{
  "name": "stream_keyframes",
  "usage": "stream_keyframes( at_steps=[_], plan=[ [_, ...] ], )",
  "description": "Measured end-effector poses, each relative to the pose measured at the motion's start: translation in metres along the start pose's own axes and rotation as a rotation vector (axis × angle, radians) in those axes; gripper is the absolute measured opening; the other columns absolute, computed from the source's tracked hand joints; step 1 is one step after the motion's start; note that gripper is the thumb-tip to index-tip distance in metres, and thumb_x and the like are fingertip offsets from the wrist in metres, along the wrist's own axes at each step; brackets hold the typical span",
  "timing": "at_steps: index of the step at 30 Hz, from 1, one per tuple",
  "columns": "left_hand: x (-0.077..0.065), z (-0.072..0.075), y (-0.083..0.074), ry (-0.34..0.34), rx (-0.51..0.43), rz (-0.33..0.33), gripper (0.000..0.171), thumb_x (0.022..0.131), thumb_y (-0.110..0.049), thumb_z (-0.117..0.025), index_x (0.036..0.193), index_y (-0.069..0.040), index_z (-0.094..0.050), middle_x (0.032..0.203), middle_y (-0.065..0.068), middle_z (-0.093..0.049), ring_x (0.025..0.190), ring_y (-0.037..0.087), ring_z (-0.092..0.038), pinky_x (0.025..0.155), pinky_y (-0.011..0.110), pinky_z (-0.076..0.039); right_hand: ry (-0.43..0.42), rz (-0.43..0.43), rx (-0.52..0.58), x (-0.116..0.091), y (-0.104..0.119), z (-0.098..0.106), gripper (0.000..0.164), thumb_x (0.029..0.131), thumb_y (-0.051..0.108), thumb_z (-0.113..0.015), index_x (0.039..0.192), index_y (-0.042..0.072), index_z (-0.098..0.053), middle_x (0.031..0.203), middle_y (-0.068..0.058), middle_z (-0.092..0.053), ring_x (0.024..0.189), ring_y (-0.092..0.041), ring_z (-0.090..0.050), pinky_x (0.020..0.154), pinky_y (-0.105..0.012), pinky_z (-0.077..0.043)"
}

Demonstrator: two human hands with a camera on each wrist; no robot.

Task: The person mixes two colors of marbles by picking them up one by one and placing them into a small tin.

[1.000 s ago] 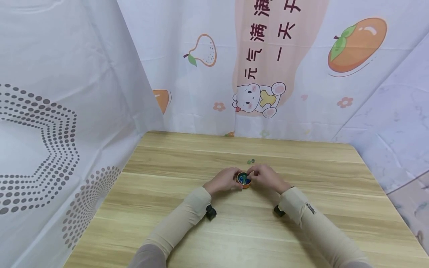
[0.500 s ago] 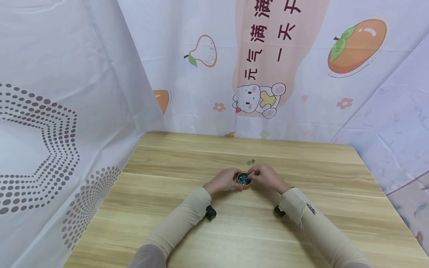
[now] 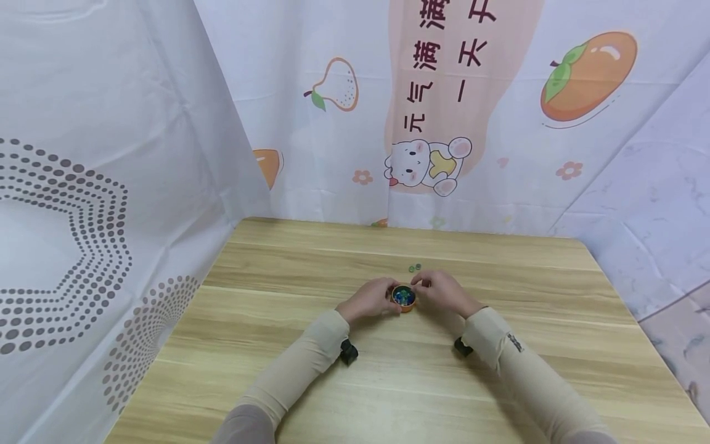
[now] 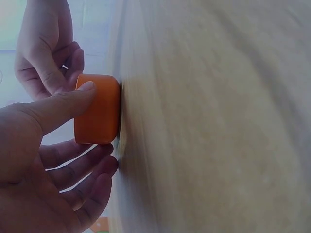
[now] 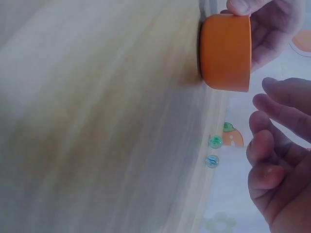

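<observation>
A small orange bowl (image 4: 104, 116) stands on the wooden table, holding several blue and green glass marbles (image 3: 403, 296). My left hand (image 3: 368, 298) grips it from the left, with the thumb on the near side and the fingers curled round the far side. My right hand (image 3: 442, 292) hovers at the bowl's right rim. In the right wrist view its loosely bent fingers (image 5: 262, 145) are apart from the bowl, and no marble shows between them.
Two loose marbles, one green (image 5: 215, 141) and one bluish (image 5: 212, 161), lie on the table (image 3: 310, 253) just beyond the bowl. A printed curtain (image 3: 333, 148) hangs behind the table's far edge, and another (image 3: 138, 154) hangs along the left.
My right hand's fingertips have drawn back from over the marbles to the bowl's right rim. My left hand has kept its grip, and the bowl has stayed in place.
</observation>
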State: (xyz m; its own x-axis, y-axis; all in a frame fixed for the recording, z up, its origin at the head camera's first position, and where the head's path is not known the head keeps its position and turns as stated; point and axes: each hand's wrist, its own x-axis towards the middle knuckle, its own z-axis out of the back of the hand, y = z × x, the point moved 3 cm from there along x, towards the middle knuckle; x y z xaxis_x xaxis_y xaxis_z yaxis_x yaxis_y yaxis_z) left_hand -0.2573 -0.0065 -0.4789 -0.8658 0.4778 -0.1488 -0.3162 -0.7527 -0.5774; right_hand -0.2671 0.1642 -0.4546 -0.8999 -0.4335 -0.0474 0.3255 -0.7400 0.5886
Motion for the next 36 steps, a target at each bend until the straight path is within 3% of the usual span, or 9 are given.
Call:
stream_keyframes(
  at_steps=[6, 12, 36],
  plan=[
    [0.0, 0.002, 0.0, -0.004, 0.0, 0.003, 0.056, 0.074, -0.032, -0.073, 0.122, -0.013, -0.052, 0.108, -0.002, -0.061, 0.097, 0.01, -0.056, 0.086, 0.027, -0.045, -0.055, 0.033, -0.05, 0.008, -0.004, 0.008, 0.02, 0.086, 0.023, -0.059, 0.098, 0.01, -0.068, 0.078, -0.002, -0.064, 0.066, -0.011, -0.052, 0.057, -0.024, -0.042],
    [0.0, 0.003, 0.0, -0.003, 0.005, 0.009, 0.057, 0.074, -0.034, -0.072, 0.123, -0.014, -0.051, 0.11, -0.003, -0.06, 0.099, 0.011, -0.055, 0.088, 0.028, -0.044, -0.128, -0.032, -0.086, 0.015, -0.01, 0.016, 0.019, 0.086, 0.024, -0.059, 0.094, 0.01, -0.069, 0.078, -0.005, -0.062, 0.064, -0.014, -0.05, 0.054, -0.025, -0.039],
    [0.0, -0.001, 0.002, 0.003, -0.006, 0.017, 0.058, 0.073, -0.035, -0.073, 0.123, -0.015, -0.051, 0.109, -0.003, -0.06, 0.099, 0.01, -0.055, 0.088, 0.028, -0.044, -0.117, -0.138, -0.058, 0.028, -0.037, 0.023, 0.025, 0.086, 0.025, -0.059, 0.103, 0.008, -0.065, 0.083, -0.009, -0.063, 0.068, -0.017, -0.053, 0.057, -0.026, -0.04]
  ],
)
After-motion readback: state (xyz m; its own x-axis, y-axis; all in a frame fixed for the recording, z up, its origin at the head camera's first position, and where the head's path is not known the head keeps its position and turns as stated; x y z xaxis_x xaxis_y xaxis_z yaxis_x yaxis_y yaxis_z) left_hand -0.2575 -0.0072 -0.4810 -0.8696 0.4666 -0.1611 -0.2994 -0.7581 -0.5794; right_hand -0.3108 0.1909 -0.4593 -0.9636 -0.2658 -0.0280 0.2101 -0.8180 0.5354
